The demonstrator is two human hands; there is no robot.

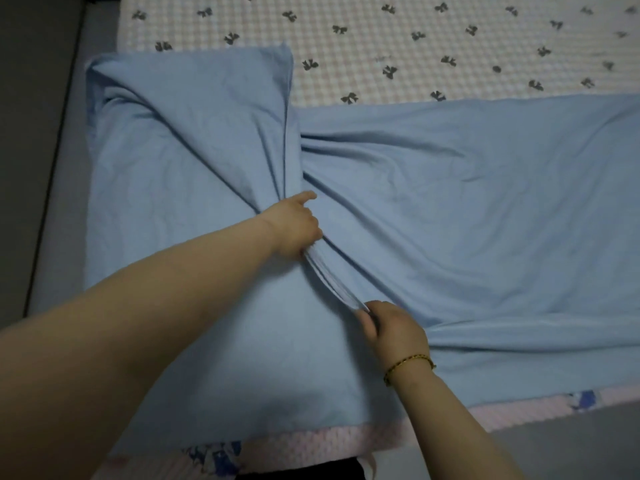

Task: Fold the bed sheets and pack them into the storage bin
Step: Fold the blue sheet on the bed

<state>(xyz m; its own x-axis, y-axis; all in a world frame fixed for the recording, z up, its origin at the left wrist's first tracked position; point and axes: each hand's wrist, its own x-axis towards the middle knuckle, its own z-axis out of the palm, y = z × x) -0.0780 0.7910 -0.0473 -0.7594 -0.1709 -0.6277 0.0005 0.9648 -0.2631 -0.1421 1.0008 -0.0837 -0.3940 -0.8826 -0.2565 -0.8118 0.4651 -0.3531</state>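
Observation:
A light blue bed sheet (485, 209) lies spread over the bed, its left part folded over into a thicker panel (180, 174). A bunched edge of the fold runs diagonally between my hands. My left hand (298, 226) grips that bunched edge near the sheet's middle, index finger sticking out. My right hand (391, 327), with a gold bracelet on the wrist, pinches the same edge lower down, nearer to me. No storage bin is in view.
The mattress cover (398, 46) is pink-checked with dark bow prints and shows beyond the sheet. The bed's near edge (346, 441) runs along the bottom. A grey bed frame and dark floor (38, 133) lie at the left.

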